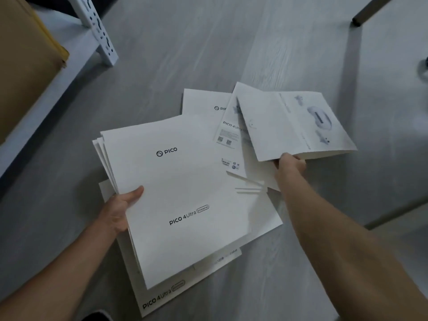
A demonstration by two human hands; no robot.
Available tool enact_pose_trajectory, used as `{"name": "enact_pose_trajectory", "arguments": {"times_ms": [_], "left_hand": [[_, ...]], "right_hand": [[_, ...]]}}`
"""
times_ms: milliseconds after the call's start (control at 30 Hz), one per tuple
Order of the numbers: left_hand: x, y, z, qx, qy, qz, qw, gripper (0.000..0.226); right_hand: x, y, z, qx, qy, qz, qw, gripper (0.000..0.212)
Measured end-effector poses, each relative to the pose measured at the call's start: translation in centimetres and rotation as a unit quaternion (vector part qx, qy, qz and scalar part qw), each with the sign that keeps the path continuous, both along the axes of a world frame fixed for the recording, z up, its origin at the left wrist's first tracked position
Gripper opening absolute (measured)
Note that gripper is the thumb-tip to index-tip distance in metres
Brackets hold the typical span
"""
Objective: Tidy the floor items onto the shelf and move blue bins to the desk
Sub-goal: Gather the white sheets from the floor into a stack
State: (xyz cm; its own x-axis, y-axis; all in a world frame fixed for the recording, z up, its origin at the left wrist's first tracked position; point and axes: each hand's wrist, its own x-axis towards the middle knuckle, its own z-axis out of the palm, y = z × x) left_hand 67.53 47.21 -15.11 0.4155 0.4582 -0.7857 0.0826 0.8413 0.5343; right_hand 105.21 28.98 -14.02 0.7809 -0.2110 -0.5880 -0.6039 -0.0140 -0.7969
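The held stack [185, 181] of white card sheets sits at the middle of the view, lifted off the grey floor [173, 54] and tilted. Its top sheet is printed "PICO" and "PICO 4 Ultra Enterprise". At its 10 o'clock corner the fanned edges show at least three sheets; the exact count cannot be told.

The left hand [118, 209] grips this stack at its 8 o'clock edge, thumb lying on top and fingers hidden beneath.

At 2 o'clock from the stack, the right hand [290, 165] pinches the near edge of one picture sheet [289, 126], printed with a headset and two controllers. This sheet is raised and folded along a crease.

Three more white sheets lie flat on the floor:
- The bottom sheet [185, 290] is under the stack at 6 o'clock and reads "PICO 4 Ultra".
- The logo sheet [203, 103] is at 12 o'clock, partly covered.
- The code sheet [228, 135] is at 1 o'clock and carries two square codes. It lies over the logo sheet and under the picture sheet.

Farther out, one white perforated shelf post [99, 31] stands at 11 o'clock. One brown cardboard box [23, 54] rests on a pale shelf board [46, 89] at 10 o'clock. One dark furniture leg [366, 15] meets the floor at 1 o'clock.
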Motion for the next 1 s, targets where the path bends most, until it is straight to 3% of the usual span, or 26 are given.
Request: {"name": "enact_pose_trajectory", "arguments": {"times_ms": [100,233,400,467,567,667,733,767,867,1000], "left_hand": [[-1.1,0.3,1.2,-0.008,0.004,0.0,1.0,0.036],[-2.7,0.4,1.8,-0.02,0.023,-0.009,0.999,0.036],[-2.9,0.0,0.9,-0.013,0.048,0.0,0.999,0.022],[-2.7,-0.1,0.3,-0.012,0.058,0.002,0.998,0.023],[-2.2,-0.1,0.0,0.001,0.062,0.001,0.998,0.019],[-2.2,0.2,-0.2,0.022,0.066,0.011,0.998,0.02],[-2.4,0.4,-0.4,0.024,0.062,0.018,0.998,0.023],[-2.4,0.5,-0.3,0.024,0.061,0.022,0.998,0.023],[-2.4,0.4,-0.2,0.022,0.063,0.023,0.997,0.019],[-2.5,0.1,0.8,0.012,0.063,0.027,0.998,0.021]], "right_hand": [[0.8,-2.3,1.4,-0.039,-0.03,0.086,0.995,0.026],[1.1,-5.3,1.4,-0.131,-0.039,0.224,0.965,0.019],[0.7,-5.2,-1.1,-0.314,-0.063,0.333,0.887,0.026],[0.3,-4.5,-1.5,-0.381,-0.064,0.33,0.861,0.047],[-0.1,-3.2,-1.5,-0.456,-0.022,0.321,0.83,0.1],[1.0,-2.2,-1.6,-0.454,0.032,0.324,0.83,0.118],[2.1,-2.5,-1.7,-0.409,0.067,0.303,0.858,0.11],[2.5,-2.8,-1.8,-0.37,0.065,0.304,0.875,0.096],[2.6,-4.0,-1.7,-0.3,-0.008,0.323,0.898,0.05],[3.2,-5.2,1.3,-0.219,-0.104,0.294,0.925,0.029]]}}
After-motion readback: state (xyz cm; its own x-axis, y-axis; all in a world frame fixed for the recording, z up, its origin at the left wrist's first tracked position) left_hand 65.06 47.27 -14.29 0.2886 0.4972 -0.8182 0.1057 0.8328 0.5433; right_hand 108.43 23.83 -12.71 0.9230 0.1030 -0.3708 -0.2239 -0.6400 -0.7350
